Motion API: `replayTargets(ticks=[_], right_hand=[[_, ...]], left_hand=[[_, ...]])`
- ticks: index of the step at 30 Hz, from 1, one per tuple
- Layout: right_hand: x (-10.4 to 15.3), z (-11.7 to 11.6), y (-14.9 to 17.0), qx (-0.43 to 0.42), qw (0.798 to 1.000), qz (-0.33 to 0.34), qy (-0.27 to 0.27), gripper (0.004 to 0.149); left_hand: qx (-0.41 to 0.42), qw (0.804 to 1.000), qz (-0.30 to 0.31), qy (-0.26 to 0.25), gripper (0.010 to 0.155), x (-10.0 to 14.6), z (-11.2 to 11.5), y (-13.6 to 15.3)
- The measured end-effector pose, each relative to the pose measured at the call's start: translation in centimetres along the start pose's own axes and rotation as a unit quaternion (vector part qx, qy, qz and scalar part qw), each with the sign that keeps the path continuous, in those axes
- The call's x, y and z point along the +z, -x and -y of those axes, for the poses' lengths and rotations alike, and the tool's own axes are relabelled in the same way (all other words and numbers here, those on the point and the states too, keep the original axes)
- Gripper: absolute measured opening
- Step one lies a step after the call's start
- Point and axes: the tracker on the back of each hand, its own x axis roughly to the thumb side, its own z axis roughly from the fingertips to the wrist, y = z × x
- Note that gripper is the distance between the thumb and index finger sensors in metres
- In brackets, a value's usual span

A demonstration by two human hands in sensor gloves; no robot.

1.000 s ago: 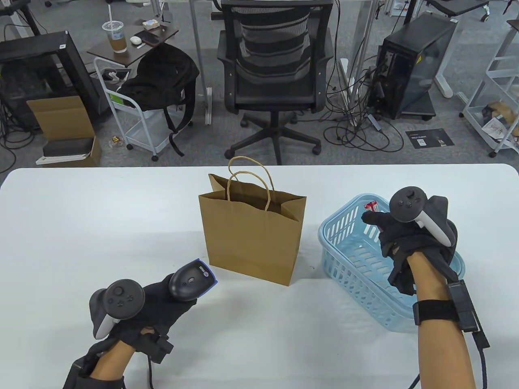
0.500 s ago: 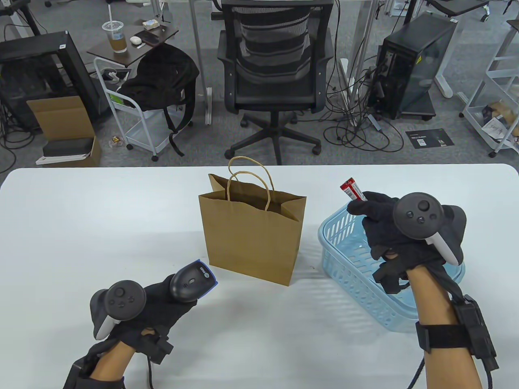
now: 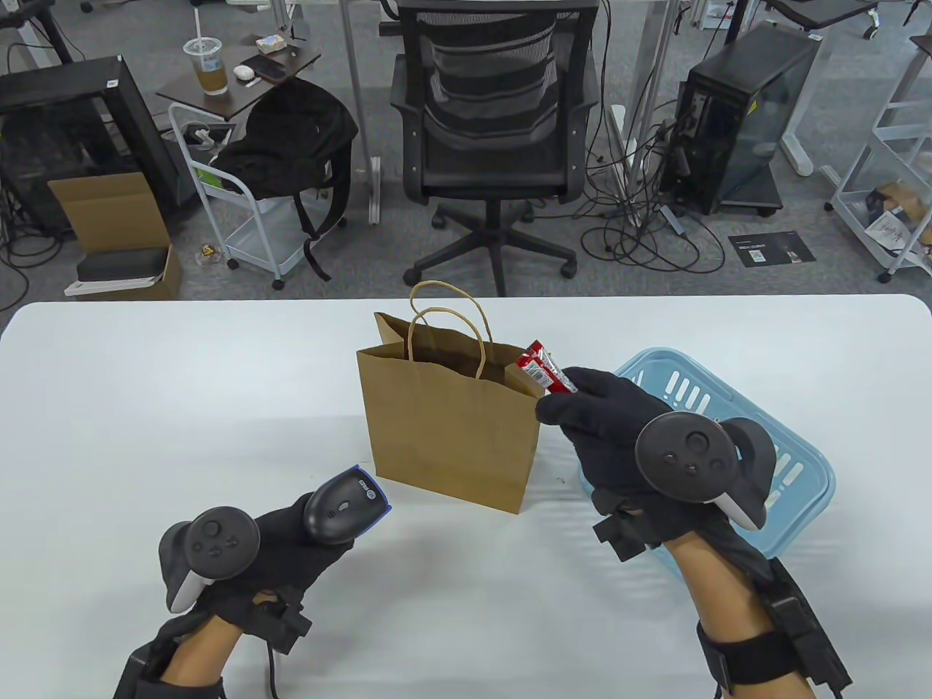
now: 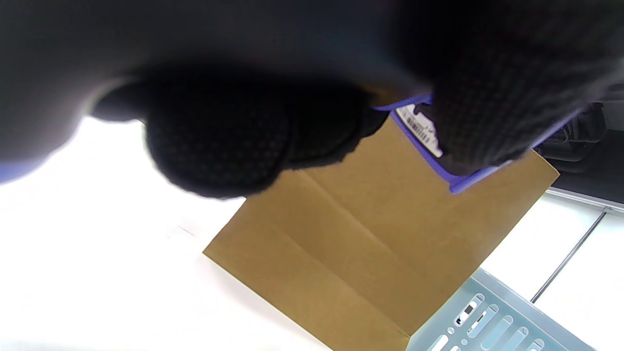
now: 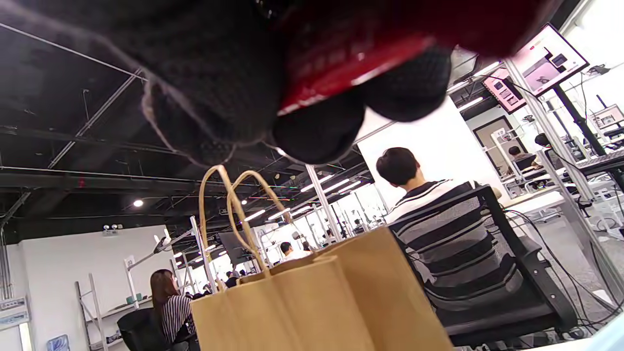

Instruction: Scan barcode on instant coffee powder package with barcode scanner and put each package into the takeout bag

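While pinched in right hand (image 3: 626,444) beside bag (image 3: 451,429) rim, red packet (image 3: 542,370) unscanned; scanner (image 3: 342,504) gripped in left hand (image 3: 269,553), aimed elsewhere. Risk: bagged unscanned.

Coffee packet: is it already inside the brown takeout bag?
No. In the table view the right hand pinches the red coffee packet above the takeout bag's right rim, not inside it.

A white table (image 3: 145,408) bears a brown paper bag (image 3: 444,429) and a blue basket (image 3: 794,466)
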Motion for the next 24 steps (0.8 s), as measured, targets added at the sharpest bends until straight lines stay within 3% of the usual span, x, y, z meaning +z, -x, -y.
replayTargets(ticks=[5, 14, 19, 24], right_hand=[[0.9, -2.6, 0.2, -0.029, 1.0, -0.002, -0.002, 0.031], [2.4, -8.1, 1.1, -0.105, 0.993, -0.021, -0.057, 0.03], [3.5, -10.6, 1.2, -0.095, 0.992, -0.028, -0.077, 0.03], [4.9, -13.3, 1.6, -0.061, 0.996, -0.028, -0.057, 0.031]], left_hand=[[0.0, 1.0, 0.005, 0.002, 0.057, 0.0, 0.0, -0.1], [0.012, 1.0, 0.027, -0.004, 0.057, 0.2, 0.1, -0.4], [0.012, 0.999, 0.043, -0.007, 0.057, 0.3, 0.2, -0.8], [0.005, 0.999, 0.044, 0.001, 0.056, 0.3, 0.5, -0.8]])
